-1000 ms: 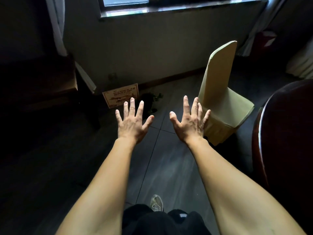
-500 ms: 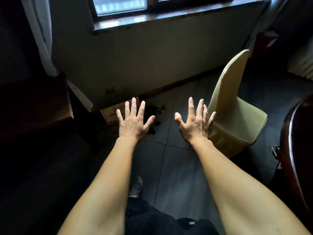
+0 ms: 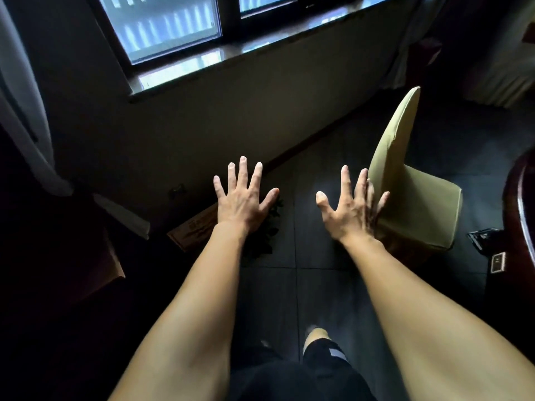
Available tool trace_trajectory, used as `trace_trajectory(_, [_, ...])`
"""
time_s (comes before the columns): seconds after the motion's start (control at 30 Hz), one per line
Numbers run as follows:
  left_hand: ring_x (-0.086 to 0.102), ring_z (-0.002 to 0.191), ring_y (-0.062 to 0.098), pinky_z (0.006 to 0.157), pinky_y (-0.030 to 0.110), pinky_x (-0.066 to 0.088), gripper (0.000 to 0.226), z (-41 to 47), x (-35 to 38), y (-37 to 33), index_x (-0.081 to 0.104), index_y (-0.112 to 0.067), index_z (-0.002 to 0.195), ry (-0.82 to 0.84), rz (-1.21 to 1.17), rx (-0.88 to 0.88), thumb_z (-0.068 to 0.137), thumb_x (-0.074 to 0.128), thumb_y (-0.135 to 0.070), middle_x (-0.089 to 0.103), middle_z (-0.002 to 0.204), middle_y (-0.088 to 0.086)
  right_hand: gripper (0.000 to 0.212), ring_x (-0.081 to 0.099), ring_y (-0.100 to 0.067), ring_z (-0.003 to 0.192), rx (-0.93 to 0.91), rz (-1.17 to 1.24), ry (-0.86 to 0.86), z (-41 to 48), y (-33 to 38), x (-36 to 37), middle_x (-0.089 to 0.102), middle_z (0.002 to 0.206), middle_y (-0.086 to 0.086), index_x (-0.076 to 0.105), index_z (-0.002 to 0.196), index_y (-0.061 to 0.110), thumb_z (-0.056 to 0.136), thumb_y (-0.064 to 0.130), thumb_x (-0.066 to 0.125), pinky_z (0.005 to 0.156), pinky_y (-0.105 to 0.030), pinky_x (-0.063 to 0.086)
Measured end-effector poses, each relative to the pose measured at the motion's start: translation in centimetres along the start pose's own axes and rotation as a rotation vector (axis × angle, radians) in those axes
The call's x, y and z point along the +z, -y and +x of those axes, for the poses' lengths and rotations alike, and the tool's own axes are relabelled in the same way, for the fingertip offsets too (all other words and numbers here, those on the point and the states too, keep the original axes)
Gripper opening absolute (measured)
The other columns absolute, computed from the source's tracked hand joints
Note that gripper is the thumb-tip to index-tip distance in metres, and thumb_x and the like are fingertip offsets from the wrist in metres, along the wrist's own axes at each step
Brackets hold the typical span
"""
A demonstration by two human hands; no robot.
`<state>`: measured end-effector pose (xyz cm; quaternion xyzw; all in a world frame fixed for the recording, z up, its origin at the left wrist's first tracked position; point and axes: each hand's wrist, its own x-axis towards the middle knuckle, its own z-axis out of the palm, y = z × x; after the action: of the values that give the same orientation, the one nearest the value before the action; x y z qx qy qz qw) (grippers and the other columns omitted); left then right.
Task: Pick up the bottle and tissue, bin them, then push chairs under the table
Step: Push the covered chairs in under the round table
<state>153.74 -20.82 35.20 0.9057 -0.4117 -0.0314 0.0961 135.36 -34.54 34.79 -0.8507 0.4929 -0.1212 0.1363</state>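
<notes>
Left hand: the bare left hand (image 3: 241, 202) was stretched forward, palm down, fingers fanned wide, holding nothing.
Right hand: the bare right hand (image 3: 351, 208) was likewise splayed and empty; its outer fingers overlapped the chair's back edge in view, though whether they touched it could not be told.
Chair: the pale yellow-green fabric-covered chair (image 3: 417, 204) stood on the dark tiled floor (image 3: 318, 273), just right of the right hand, apart from the dark red-brown round table (image 3: 521, 204) at the right edge.
Bottle and tissue: neither could be made out.
Beyond: a tan cardboard sign (image 3: 194, 230) lay below the window sill (image 3: 231, 62).
</notes>
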Motion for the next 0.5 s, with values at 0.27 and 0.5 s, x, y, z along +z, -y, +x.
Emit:
trace_trajectory(0.27, [-0.01,0.156,0.03,0.121,0.063,0.0,0.078,10.3,2.4,-2.0,0.002,-0.031,0.161,0.051,0.064,0.058,0.096,0.019,-0.071,-0.009,0.17,0.005,0.089,0.007,-0.035,0.16,0.025,-0.023,-0.009,10.2,-1.5,2.1,0.0,0.174,-0.017,0.005,0.165,0.033,0.089,0.074,0.025,0.122,-0.061,-0.013])
trace_trajectory(0.5, [-0.007,0.157,0.028,0.121,0.062,0.002,0.076,21.2,5.0,-7.5,0.006,-0.031,0.161,0.052,0.031,0.063,0.098,0.024,-0.07,-0.007,0.171,0.004,0.088,0.006,-0.034,0.16,0.046,-0.039,0.007,22.3,-5.5,2.6,-0.001,0.174,-0.016,0.004,0.165,0.034,0.089,0.075,0.023,0.123,-0.061,-0.012])
